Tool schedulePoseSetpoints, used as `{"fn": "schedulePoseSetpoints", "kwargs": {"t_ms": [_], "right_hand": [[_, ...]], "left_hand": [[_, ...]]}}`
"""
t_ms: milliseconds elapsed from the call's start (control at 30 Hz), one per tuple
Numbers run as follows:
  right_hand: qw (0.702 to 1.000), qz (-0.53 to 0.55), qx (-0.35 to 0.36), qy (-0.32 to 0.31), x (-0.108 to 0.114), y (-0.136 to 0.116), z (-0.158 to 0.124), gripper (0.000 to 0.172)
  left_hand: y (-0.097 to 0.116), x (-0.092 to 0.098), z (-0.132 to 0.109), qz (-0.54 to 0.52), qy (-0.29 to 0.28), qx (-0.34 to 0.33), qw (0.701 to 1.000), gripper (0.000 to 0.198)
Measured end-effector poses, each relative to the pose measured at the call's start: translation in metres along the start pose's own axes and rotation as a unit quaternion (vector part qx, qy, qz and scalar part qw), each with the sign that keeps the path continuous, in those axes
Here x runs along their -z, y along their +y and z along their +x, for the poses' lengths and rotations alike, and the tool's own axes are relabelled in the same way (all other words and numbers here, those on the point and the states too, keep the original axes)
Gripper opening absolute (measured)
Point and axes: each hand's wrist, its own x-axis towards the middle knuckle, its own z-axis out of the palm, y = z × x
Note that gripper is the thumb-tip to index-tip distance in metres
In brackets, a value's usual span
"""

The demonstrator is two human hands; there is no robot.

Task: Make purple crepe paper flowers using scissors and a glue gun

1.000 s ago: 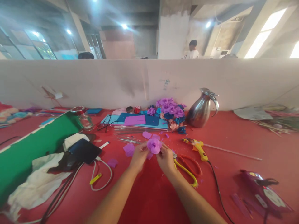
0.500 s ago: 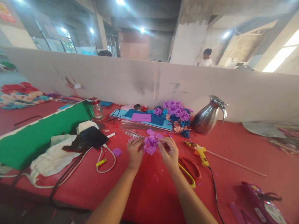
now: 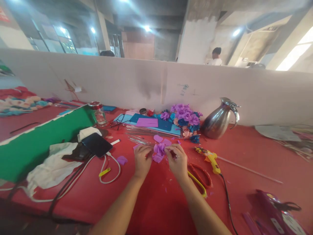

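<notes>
Between my two hands is a purple paper flower [image 3: 159, 149] with layered, curled petals. My left hand [image 3: 142, 160] is closed in a pinch at its left side; the exact grip point is partly hidden by the fingers. On the other side, the thumb and fingertips of my right hand [image 3: 178, 160] are pinched at the flower's edge. Loose purple paper petals [image 3: 158, 138] lie just behind the flower, and another purple piece [image 3: 121, 160] is on the red table left of my left hand. Scissors [image 3: 201, 178] with red and yellow handles lie beside my right wrist.
A yellow glue gun [image 3: 212, 161] and a steel jug [image 3: 218, 120] stand to the right. Finished paper flowers [image 3: 184, 116] are heaped at the back near paper sheets [image 3: 147, 122]. A phone [image 3: 97, 144], cables and a glass jar [image 3: 99, 116] are left. A white partition [image 3: 122, 81] rises behind.
The view has shifted slightly. My hands stay around the flower, and its petals have turned a little; both pinches remain closed.
</notes>
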Motion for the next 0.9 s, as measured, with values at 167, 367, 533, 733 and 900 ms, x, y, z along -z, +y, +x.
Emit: {"fn": "schedulePoseSetpoints", "kwargs": {"t_ms": [167,367,533,733,900], "right_hand": [[0.999,-0.019,0.036,0.006,0.001,-0.005,-0.003,0.014],[0.998,-0.035,0.053,0.014,0.002,-0.008,-0.004,0.014],[0.997,-0.049,0.059,0.011,0.002,-0.01,-0.004,0.016],[0.997,-0.047,0.065,0.009,0.002,-0.01,-0.005,0.016],[0.999,-0.025,0.046,-0.006,0.001,-0.011,-0.004,0.013]], "left_hand": [[0.002,0.0,0.0,-0.027,-0.016,0.008,0.999,0.018],[0.007,0.0,0.0,-0.041,-0.015,-0.003,0.999,0.019],[0.009,0.0,0.0,-0.044,-0.011,-0.001,0.999,0.02],[0.011,-0.001,0.001,-0.073,-0.033,0.022,0.997,0.02],[0.006,-0.004,0.001,-0.114,-0.043,0.071,0.99,0.021]]}}
